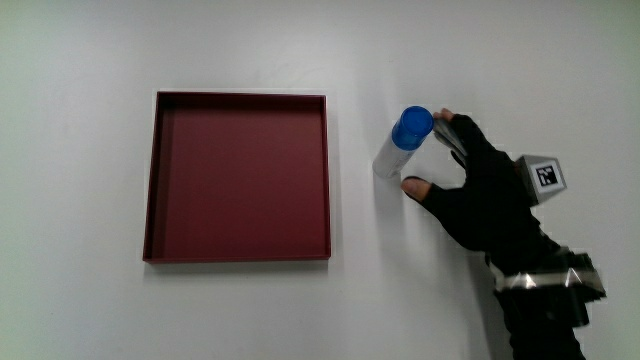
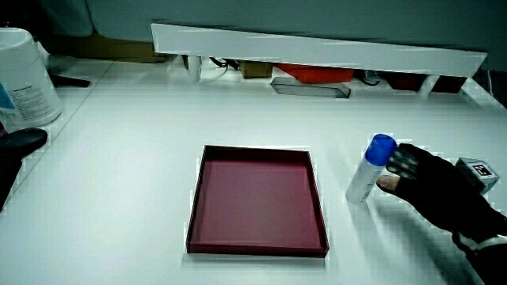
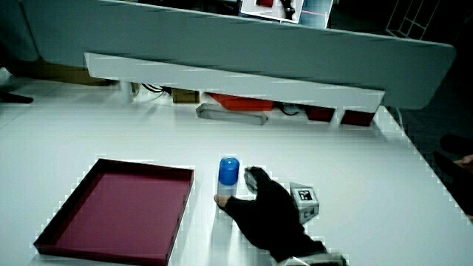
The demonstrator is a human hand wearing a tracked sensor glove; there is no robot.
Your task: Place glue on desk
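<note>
The glue is a white tube with a blue cap. It stands upright on the white table, beside the dark red tray, and shows in both side views. The hand in its black glove sits right beside the tube, away from the tray. Its fingers are spread near the blue cap, and the thumb lies a little nearer to the person than the tube's base. The span between thumb and fingers is wider than the tube. A patterned cube rides on the back of the hand.
The shallow red tray holds nothing. A low white partition runs along the table's edge farthest from the person, with clutter under it. In a side view a white container stands at the table's corner.
</note>
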